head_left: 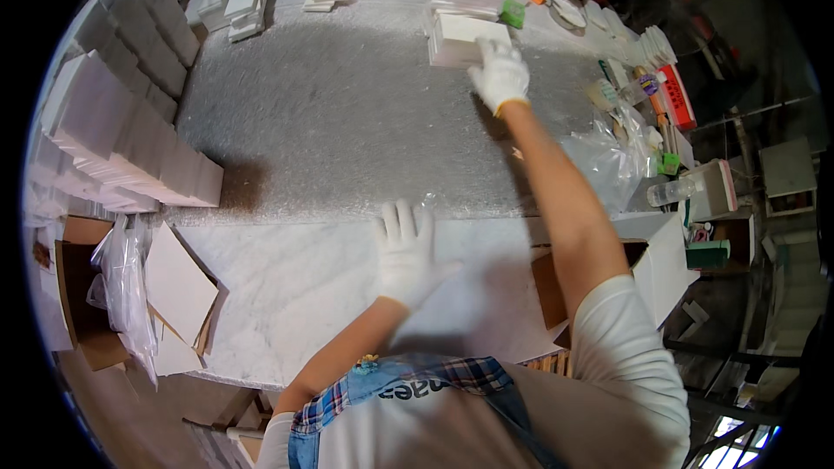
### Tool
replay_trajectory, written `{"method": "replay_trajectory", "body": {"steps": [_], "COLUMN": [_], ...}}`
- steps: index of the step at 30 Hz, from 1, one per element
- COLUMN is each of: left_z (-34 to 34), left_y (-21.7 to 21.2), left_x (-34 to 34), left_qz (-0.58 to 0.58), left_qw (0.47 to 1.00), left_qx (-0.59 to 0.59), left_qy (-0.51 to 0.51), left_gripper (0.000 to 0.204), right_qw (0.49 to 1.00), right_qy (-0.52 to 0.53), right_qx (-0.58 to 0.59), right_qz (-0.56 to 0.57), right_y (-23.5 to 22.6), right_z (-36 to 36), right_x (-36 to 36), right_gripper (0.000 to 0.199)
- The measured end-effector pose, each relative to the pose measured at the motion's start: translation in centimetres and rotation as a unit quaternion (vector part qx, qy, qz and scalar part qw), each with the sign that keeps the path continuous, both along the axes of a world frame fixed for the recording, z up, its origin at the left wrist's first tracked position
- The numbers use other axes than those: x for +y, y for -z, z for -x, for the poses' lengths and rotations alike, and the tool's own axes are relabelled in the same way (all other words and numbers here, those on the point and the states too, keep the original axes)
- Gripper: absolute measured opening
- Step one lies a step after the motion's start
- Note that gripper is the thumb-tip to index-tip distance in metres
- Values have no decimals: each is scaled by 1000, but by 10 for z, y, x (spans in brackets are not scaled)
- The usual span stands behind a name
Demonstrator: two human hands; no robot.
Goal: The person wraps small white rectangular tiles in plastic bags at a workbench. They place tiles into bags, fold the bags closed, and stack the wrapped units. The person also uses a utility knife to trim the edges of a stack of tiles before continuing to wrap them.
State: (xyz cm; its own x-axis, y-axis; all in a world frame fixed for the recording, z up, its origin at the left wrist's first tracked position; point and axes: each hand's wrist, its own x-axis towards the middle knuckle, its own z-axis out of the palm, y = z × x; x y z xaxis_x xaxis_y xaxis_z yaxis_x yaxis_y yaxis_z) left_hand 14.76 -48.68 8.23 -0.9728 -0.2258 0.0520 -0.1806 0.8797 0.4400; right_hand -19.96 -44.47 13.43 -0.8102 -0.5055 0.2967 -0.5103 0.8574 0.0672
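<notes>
Reaching far across the table, the gloved right hand (499,72) closes on a white tile (465,36), probably stiff, heavy, chippable, best gripped by its edges, while the left hand (406,254) rests flat, open.

White gloves, white T-shirt, plaid apron

Workshop around a marble table

A marble table (287,295) filled the room; daylight entered beyond its right end, brown floor lay below its left.
</notes>
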Motion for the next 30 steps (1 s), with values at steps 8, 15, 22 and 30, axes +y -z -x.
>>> {"method": "replay_trajectory", "body": {"steps": [8, 15, 22, 30], "left_z": [11, 16, 15, 7], "left_y": [-4, 7, -9, 3], "left_x": [-4, -1, 1, 5], "left_qz": [-12, 2, 28, 81], "left_qw": [1000, 1000, 999, 996], "left_qx": [8, 2, -40, -21], "left_qy": [6, -2, 13, 3], "left_gripper": [98, 98, 106, 106], "right_qw": [957, 966, 990, 992], "right_qy": [-95, -69, -41, -49], "right_qx": [-142, -166, -120, -79], "right_qz": [-234, -188, -67, 90], "right_y": [-22, -9, -10, -6], "right_z": [119, 132, 109, -60], "right_x": [-18, -24, -10, 28], "right_gripper": [79, 75, 73, 89]}}
